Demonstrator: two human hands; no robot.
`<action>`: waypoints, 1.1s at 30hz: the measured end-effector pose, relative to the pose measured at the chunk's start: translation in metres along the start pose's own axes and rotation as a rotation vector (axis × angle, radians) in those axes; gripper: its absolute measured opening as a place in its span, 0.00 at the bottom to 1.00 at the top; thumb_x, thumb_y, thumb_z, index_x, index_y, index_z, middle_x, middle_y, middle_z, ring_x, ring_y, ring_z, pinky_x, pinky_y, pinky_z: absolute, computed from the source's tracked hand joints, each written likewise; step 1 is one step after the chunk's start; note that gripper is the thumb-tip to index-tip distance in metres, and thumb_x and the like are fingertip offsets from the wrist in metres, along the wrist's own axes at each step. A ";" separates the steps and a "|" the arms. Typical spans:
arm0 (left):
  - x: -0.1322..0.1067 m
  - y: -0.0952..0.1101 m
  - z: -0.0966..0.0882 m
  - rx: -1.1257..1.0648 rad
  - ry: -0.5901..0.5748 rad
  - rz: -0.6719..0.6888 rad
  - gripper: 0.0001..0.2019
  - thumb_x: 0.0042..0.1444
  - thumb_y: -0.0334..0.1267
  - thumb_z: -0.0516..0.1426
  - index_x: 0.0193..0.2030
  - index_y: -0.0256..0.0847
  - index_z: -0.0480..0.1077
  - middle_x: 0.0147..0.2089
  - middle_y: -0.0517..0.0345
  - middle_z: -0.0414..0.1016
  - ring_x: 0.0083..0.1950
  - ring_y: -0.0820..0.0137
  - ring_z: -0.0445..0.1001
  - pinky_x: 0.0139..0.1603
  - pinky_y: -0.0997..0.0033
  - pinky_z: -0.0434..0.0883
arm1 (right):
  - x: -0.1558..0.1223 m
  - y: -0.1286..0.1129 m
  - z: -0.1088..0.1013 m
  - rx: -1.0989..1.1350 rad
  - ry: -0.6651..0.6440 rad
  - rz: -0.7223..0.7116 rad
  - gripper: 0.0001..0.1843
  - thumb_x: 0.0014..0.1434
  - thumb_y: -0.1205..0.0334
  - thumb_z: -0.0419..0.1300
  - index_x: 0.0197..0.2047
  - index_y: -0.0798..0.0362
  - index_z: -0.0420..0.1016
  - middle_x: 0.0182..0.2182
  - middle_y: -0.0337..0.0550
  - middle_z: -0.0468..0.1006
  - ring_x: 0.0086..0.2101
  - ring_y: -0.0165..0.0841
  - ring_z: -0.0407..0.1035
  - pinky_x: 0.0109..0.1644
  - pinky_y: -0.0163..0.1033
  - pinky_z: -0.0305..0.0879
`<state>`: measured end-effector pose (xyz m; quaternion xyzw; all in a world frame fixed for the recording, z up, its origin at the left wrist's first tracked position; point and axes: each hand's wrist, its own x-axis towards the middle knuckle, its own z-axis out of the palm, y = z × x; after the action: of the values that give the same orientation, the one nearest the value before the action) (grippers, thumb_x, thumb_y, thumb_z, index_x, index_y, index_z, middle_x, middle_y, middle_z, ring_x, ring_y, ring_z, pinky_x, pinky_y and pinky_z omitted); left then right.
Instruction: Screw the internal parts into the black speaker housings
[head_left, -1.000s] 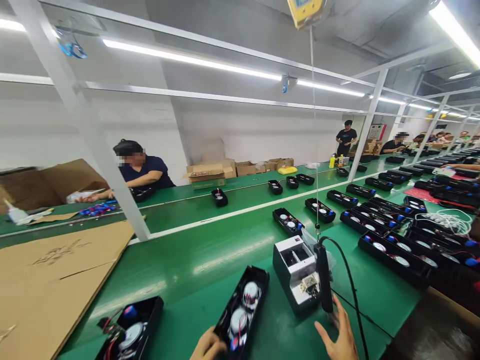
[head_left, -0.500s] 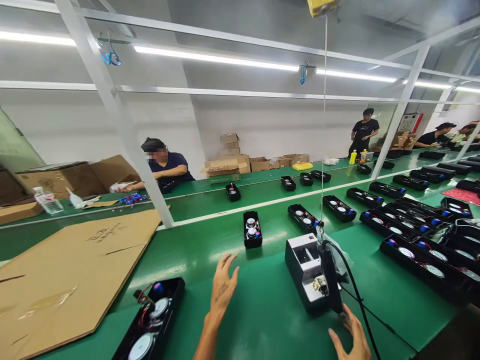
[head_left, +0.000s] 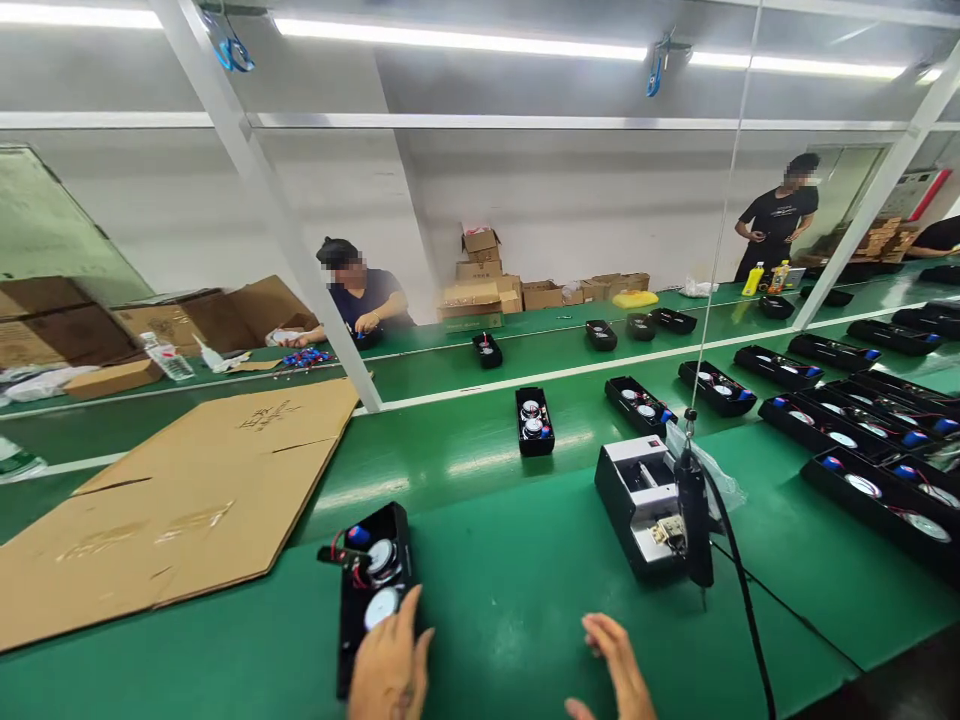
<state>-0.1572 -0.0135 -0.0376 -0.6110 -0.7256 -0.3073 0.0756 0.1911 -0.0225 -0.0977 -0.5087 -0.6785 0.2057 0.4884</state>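
My left hand [head_left: 388, 665] lies on the near end of a black speaker housing [head_left: 373, 585] with two round speakers and red wires inside, on the green belt [head_left: 510, 590]. Its fingers rest flat on the housing's edge. My right hand [head_left: 613, 670] hovers open above the belt at the bottom centre, fingers apart, holding nothing. Right of it a black electric screwdriver [head_left: 694, 520] hangs on a cord beside a white and black screw feeder box [head_left: 639, 500]. Another speaker housing [head_left: 534, 420] lies farther up the belt.
A flattened cardboard sheet [head_left: 187, 490] covers the belt's left side. Several black speaker housings [head_left: 847, 440] are lined up at the right. A white frame post [head_left: 285, 230] stands ahead. A seated person [head_left: 360, 295] works at the far belt; another stands at the back right [head_left: 780, 225].
My left hand let go of one housing, which now lies farther up the belt, then came back down onto the housing at the left. My right hand moved left, away from the screwdriver.
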 end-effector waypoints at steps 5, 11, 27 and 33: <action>-0.029 0.127 0.035 -0.275 -0.047 0.177 0.20 0.72 0.41 0.52 0.67 0.47 0.74 0.46 0.50 0.86 0.43 0.60 0.86 0.45 0.60 0.86 | -0.014 -0.026 0.048 -0.087 -0.183 -0.058 0.45 0.77 0.61 0.57 0.85 0.29 0.37 0.78 0.52 0.63 0.73 0.54 0.67 0.71 0.61 0.74; -0.046 0.152 0.013 -0.441 -0.059 0.402 0.17 0.72 0.37 0.55 0.63 0.51 0.77 0.50 0.53 0.86 0.51 0.65 0.86 0.57 0.64 0.85 | 0.026 -0.015 0.003 0.036 -0.358 -0.033 0.62 0.54 0.67 0.72 0.85 0.41 0.46 0.74 0.60 0.61 0.70 0.57 0.68 0.72 0.62 0.72; 0.004 0.117 -0.021 -0.322 -0.045 0.606 0.08 0.71 0.34 0.61 0.48 0.51 0.82 0.42 0.63 0.89 0.54 0.61 0.85 0.69 0.47 0.75 | 0.099 -0.062 -0.083 0.043 -0.361 -0.288 0.16 0.69 0.66 0.68 0.58 0.48 0.82 0.53 0.50 0.86 0.54 0.44 0.80 0.61 0.52 0.76; -0.001 0.133 0.003 -0.398 -0.122 0.517 0.04 0.70 0.41 0.63 0.46 0.49 0.81 0.48 0.56 0.87 0.60 0.58 0.84 0.70 0.45 0.77 | 0.096 -0.080 -0.054 -0.178 -0.532 -0.413 0.12 0.76 0.68 0.58 0.53 0.50 0.83 0.43 0.45 0.90 0.40 0.37 0.81 0.47 0.45 0.71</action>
<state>-0.0316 -0.0044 0.0068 -0.7950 -0.4755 -0.3765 -0.0133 0.1982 0.0200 0.0317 -0.3298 -0.8859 0.1680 0.2797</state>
